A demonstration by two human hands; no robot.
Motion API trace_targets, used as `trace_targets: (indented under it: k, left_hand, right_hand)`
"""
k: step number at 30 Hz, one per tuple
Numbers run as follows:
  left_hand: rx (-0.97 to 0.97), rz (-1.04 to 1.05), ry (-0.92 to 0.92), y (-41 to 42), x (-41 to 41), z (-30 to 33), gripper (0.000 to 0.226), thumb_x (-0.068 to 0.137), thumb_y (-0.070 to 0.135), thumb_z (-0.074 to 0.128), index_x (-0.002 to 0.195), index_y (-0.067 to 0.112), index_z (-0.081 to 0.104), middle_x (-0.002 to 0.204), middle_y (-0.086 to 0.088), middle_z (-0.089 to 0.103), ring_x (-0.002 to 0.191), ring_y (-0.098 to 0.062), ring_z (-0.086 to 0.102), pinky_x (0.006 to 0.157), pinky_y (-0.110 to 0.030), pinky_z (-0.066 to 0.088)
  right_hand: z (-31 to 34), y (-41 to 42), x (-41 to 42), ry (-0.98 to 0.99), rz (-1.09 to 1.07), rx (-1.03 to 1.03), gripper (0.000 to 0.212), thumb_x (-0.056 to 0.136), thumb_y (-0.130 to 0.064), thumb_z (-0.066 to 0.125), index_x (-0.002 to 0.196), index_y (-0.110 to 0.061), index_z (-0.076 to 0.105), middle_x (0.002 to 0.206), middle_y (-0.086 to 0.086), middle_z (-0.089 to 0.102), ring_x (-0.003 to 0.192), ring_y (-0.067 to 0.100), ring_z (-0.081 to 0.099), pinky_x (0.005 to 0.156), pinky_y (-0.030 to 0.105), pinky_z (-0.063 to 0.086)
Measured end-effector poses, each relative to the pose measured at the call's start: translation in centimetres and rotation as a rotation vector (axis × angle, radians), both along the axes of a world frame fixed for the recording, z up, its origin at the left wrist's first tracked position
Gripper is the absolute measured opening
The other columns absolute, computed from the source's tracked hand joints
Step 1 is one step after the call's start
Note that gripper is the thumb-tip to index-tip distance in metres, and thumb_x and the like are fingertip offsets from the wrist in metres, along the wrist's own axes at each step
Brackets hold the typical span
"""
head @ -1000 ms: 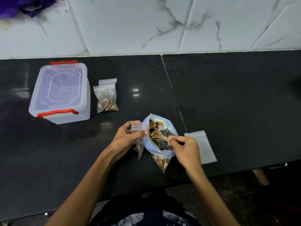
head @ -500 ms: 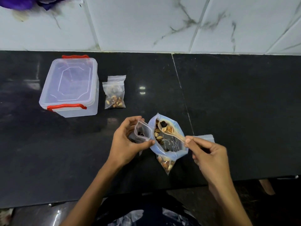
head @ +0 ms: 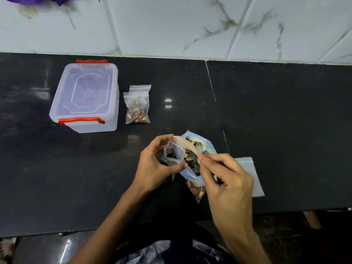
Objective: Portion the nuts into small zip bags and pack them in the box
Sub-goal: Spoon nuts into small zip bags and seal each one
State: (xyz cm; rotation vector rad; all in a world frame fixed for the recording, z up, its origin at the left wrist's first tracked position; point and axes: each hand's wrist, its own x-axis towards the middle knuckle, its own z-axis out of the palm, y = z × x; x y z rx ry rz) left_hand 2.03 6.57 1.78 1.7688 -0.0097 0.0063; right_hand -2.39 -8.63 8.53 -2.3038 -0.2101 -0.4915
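Observation:
My left hand (head: pixel 155 164) pinches a small clear zip bag (head: pixel 173 153) open, with a few dark nuts inside. My right hand (head: pixel 226 180) holds a small wooden spoon (head: pixel 183 143) by its handle, the bowl tipped over the small bag's mouth. Right behind them stands the big blue-rimmed bag of nuts (head: pixel 198 168), open at the top. A filled small zip bag (head: pixel 137 105) lies flat beside the clear plastic box (head: pixel 85 96), whose lid with red clasps is on.
Empty small zip bags (head: pixel 251 174) lie flat to the right of my right hand. The black counter's front edge (head: pixel 57 233) runs just below my forearms. A white tiled wall (head: pixel 171 25) closes the back. Something purple (head: pixel 28 0) sits at the top left.
My right hand lifted the spoon loaded with nuts out of the big bag and carried it left, tipping it over the small bag. My left hand spread the small bag's mouth wider.

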Motion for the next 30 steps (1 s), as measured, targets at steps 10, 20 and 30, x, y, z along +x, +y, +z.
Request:
trace_targets:
  k: [10, 20, 30]
  left_hand:
    - [0.035, -0.073, 0.169, 0.2, -0.7, -0.9, 0.074, 0.055, 0.024, 0.09, 0.119, 0.026, 0.051, 0.111, 0.007, 0.065, 0.102, -0.002, 0.063, 0.088, -0.021, 0.051]
    - [0.14, -0.33, 0.531, 0.4, -0.3, 0.5, 0.027, 0.072, 0.017, 0.079, 0.09, 0.025, 0.062, 0.084, 0.01, 0.068, 0.075, 0.004, 0.064, 0.064, -0.011, 0.046]
    - [-0.366, -0.172, 0.69, -0.7, -1.6, -0.1, 0.019, 0.074, 0.009, 0.071, 0.091, 0.007, 0.061, 0.086, -0.007, 0.071, 0.087, -0.019, 0.07, 0.076, -0.031, 0.056]
  right_hand:
    - [-1.9, -5.0, 0.9, 0.336, -0.259, -0.03, 0.018, 0.084, -0.009, 0.067, 0.101, -0.011, 0.073, 0.083, -0.004, 0.065, 0.075, 0.005, 0.061, 0.072, 0.017, 0.053]
    - [-1.1, -5.7, 2.6, 0.55, -0.004, -0.425, 0.023, 0.094, -0.016, 0.053, 0.11, -0.017, 0.07, 0.096, 0.0, 0.058, 0.081, 0.011, 0.054, 0.072, 0.025, 0.046]
    - [-2.4, -7.6, 4.9, 0.858, 0.068, -0.223, 0.016, 0.09, -0.017, 0.061, 0.1, -0.02, 0.074, 0.103, -0.005, 0.068, 0.091, 0.006, 0.06, 0.078, 0.022, 0.048]
